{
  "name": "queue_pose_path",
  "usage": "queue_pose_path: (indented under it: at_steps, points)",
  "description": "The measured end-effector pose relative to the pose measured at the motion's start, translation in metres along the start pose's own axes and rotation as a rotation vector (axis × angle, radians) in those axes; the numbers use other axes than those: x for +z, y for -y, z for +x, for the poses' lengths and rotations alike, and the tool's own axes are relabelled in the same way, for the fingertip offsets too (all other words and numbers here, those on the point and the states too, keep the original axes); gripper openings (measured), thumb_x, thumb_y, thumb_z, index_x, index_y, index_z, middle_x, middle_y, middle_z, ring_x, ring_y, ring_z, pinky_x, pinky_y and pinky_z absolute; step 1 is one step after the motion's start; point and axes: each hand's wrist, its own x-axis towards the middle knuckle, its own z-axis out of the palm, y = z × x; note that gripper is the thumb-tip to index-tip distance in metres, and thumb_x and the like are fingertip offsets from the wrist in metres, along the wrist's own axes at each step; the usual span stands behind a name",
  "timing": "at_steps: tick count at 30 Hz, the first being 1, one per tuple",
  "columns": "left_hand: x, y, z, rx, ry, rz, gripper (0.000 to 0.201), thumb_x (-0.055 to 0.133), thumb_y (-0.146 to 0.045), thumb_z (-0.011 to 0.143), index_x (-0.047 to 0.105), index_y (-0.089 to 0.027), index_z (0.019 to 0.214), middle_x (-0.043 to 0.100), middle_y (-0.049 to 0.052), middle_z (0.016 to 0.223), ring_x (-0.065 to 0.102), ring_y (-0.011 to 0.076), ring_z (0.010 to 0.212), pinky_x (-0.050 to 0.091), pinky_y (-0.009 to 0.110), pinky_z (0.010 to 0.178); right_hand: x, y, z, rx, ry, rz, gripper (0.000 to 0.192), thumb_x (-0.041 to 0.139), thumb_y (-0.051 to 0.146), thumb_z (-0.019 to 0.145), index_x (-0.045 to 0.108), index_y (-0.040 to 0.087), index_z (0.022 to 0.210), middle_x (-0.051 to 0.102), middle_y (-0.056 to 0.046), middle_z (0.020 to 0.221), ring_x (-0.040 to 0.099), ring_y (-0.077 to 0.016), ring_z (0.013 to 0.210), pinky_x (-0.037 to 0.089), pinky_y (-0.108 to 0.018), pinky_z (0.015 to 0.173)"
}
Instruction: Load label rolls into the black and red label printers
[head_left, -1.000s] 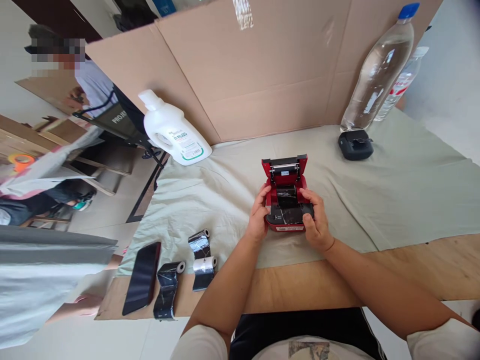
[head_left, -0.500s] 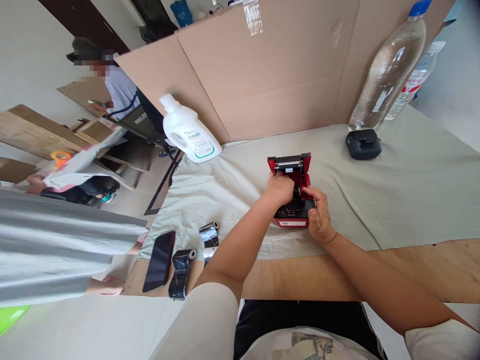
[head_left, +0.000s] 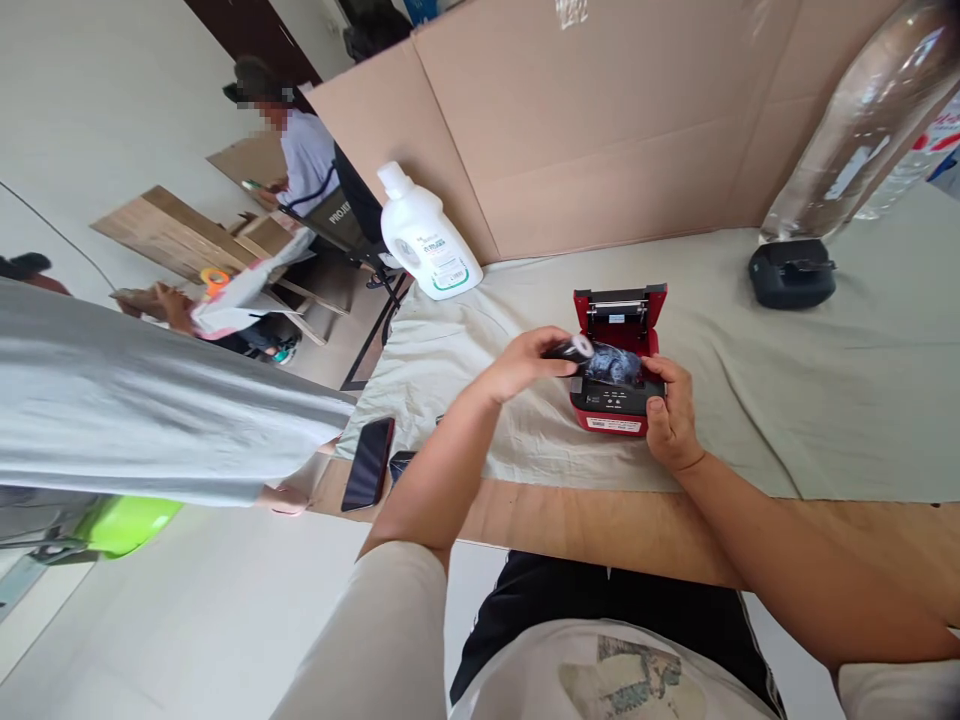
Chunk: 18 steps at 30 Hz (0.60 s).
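A small red printer point(head_left: 616, 410) with its lid open stands on the pale green cloth point(head_left: 787, 400). My left hand point(head_left: 525, 362) holds a dark paper roll point(head_left: 574, 349) by its end, just left of and above the printer's open bay, with dark film trailing into the bay. My right hand point(head_left: 670, 420) grips the printer's front right corner, thumb on its top edge.
A white detergent bottle point(head_left: 427, 240) and a cardboard screen point(head_left: 600, 130) stand at the back. A black device point(head_left: 791, 272) sits beside a clear water bottle point(head_left: 862, 150) at right. A phone point(head_left: 369, 462) lies at the table's left edge. A person in grey stands close at left; others sit farther off.
My left hand went into the printer's bay and has lifted the dark roll out to the left. My right hand stayed on the printer. The view has shifted, so everything sits farther right.
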Motion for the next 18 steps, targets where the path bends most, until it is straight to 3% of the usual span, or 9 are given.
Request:
queue_pose_path:
  at_steps: [4, 7, 9, 13, 16, 18]
  points:
    - [-0.066, 0.021, -0.043, -0.273, -0.021, 0.16, 0.042, 0.079, -0.042, 0.063, 0.066, -0.014, 0.092, 0.065, 0.003, 0.081, 0.058, 0.0148, 0.067, 0.046, 0.029, 0.064, 0.001, 0.001, 0.001, -0.005, -0.001, -0.001, 0.043, 0.037, 0.043, 0.098, 0.052, 0.02, 0.132, 0.058, -0.013, 0.126, 0.051, -0.032, 0.126, 0.041, -0.057, 0.108]
    - [-0.095, 0.046, -0.066, -0.476, -0.007, 0.372, 0.045, 0.074, -0.047, 0.064, 0.066, -0.014, 0.094, 0.065, 0.002, 0.078, 0.059, 0.0171, 0.067, 0.048, 0.032, 0.065, 0.001, 0.001, 0.001, -0.022, -0.011, 0.003, 0.042, 0.039, 0.041, 0.098, 0.053, 0.019, 0.13, 0.058, -0.013, 0.125, 0.052, -0.0321, 0.125, 0.042, -0.057, 0.107]
    - [-0.101, 0.061, -0.075, -0.502, -0.019, 0.559, 0.044, 0.071, -0.046, 0.064, 0.068, -0.016, 0.097, 0.069, 0.004, 0.085, 0.063, 0.023, 0.08, 0.051, 0.037, 0.076, 0.001, 0.001, 0.001, -0.026, -0.012, 0.0, 0.041, 0.039, 0.041, 0.098, 0.054, 0.02, 0.129, 0.058, -0.013, 0.124, 0.052, -0.0321, 0.125, 0.042, -0.057, 0.106]
    - [-0.101, 0.079, -0.087, -0.383, -0.11, 0.888, 0.05, 0.07, -0.042, 0.063, 0.07, -0.018, 0.107, 0.069, 0.01, 0.111, 0.06, 0.0328, 0.112, 0.045, 0.044, 0.101, 0.001, 0.001, 0.001, -0.025, -0.011, -0.019, 0.041, 0.038, 0.041, 0.098, 0.054, 0.019, 0.129, 0.059, -0.013, 0.124, 0.052, -0.032, 0.125, 0.043, -0.057, 0.106]
    - [-0.108, 0.085, -0.098, -0.343, -0.247, 0.885, 0.055, 0.061, -0.041, 0.073, 0.062, -0.018, 0.123, 0.062, 0.011, 0.13, 0.057, 0.0286, 0.121, 0.045, 0.04, 0.103, 0.0, 0.001, 0.001, -0.027, -0.004, -0.029, 0.04, 0.039, 0.04, 0.098, 0.054, 0.019, 0.129, 0.06, -0.013, 0.124, 0.053, -0.0316, 0.125, 0.043, -0.057, 0.106]
    - [-0.114, 0.089, -0.106, -0.44, -0.258, 0.91, 0.054, 0.057, -0.031, 0.074, 0.06, -0.016, 0.125, 0.064, 0.011, 0.126, 0.061, 0.0258, 0.113, 0.048, 0.038, 0.099, 0.0, 0.001, 0.001, -0.034, 0.0, -0.032, 0.04, 0.039, 0.039, 0.098, 0.053, 0.019, 0.129, 0.06, -0.013, 0.123, 0.053, -0.0313, 0.125, 0.043, -0.056, 0.106]
